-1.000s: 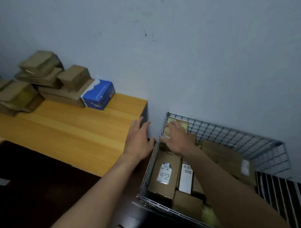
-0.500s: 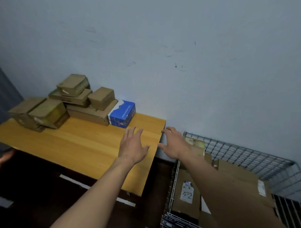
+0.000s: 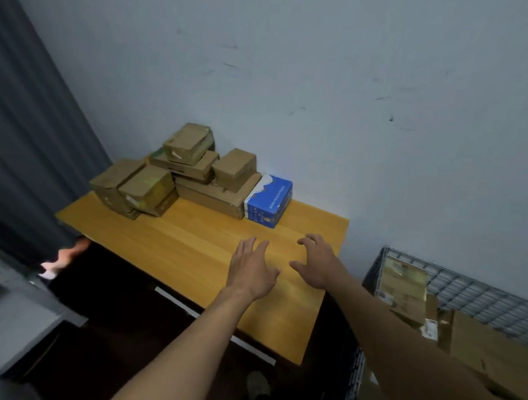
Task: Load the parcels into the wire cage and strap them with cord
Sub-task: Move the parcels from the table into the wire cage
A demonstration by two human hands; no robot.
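Observation:
Several brown cardboard parcels (image 3: pixel 198 173) are piled at the back of a wooden table (image 3: pixel 177 244), against the wall. A blue and white box (image 3: pixel 268 201) stands at the right end of the pile. My left hand (image 3: pixel 251 268) and my right hand (image 3: pixel 316 263) hover side by side over the table's right part, both empty, fingers spread and a little bent, short of the blue box. The wire cage (image 3: pixel 463 289) stands on the floor at the right, with more cardboard parcels (image 3: pixel 406 288) inside it. My right forearm covers part of the cage.
A grey curtain (image 3: pixel 28 149) hangs at the left, beside the table's left end. A pale wall runs behind the table and cage. The dark floor in front of the table has a white strip (image 3: pixel 213 323) on it. A grey surface (image 3: pixel 16 320) shows at the lower left.
My right hand left the cage and moved left over the table beside my left hand. Both hands went forward towards the parcel pile. The view swung left and up.

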